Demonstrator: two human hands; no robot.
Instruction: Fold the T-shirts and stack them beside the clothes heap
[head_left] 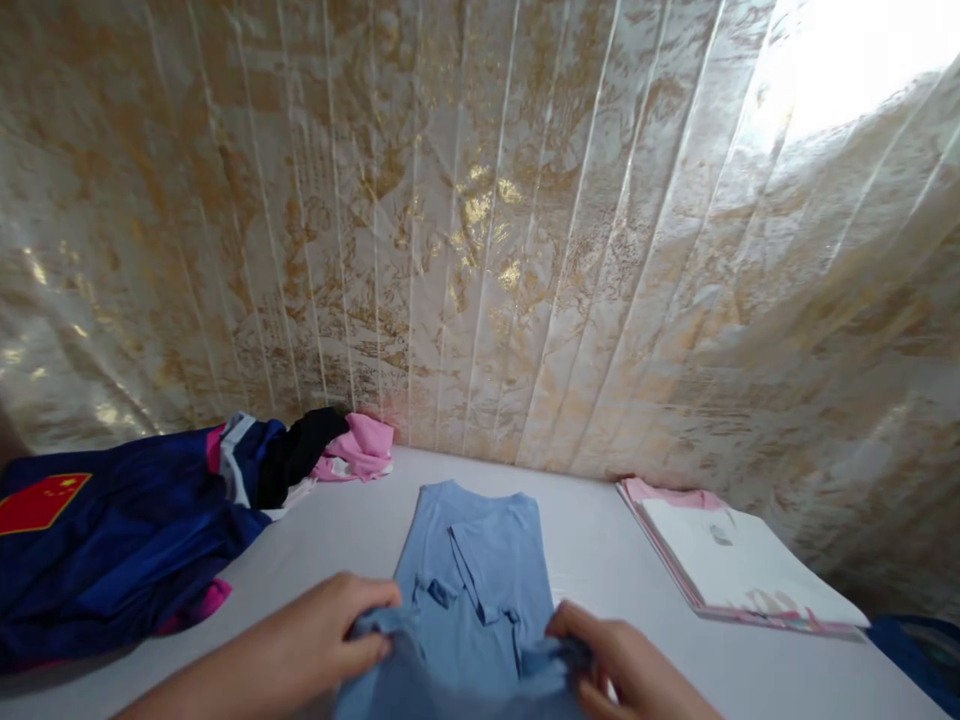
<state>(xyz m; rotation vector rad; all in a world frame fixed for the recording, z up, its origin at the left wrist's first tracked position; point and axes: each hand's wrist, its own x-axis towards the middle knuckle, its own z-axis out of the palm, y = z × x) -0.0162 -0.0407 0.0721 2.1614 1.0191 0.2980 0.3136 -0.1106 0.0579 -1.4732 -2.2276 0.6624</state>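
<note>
A light blue T-shirt (491,560) lies on the white surface in front of me, its far part flat and its sleeves folded inward. My left hand (337,635) pinches the near left edge of the shirt between thumb and fingers. At the near right edge, my right hand (611,655) grips the cloth with its fingers curled round it. Between the hands the near part of the shirt is lifted and bunched, slightly blurred. Its lowest part runs out of view at the bottom.
A heap of dark blue clothing (150,520) with a red flag patch lies at the left, beside black cloth (304,455) and pink cloth (364,445). Folded white and pink clothes (757,560) are stacked at the right, near dark blue cloth (919,655). A shiny patterned curtain (480,250) hangs behind.
</note>
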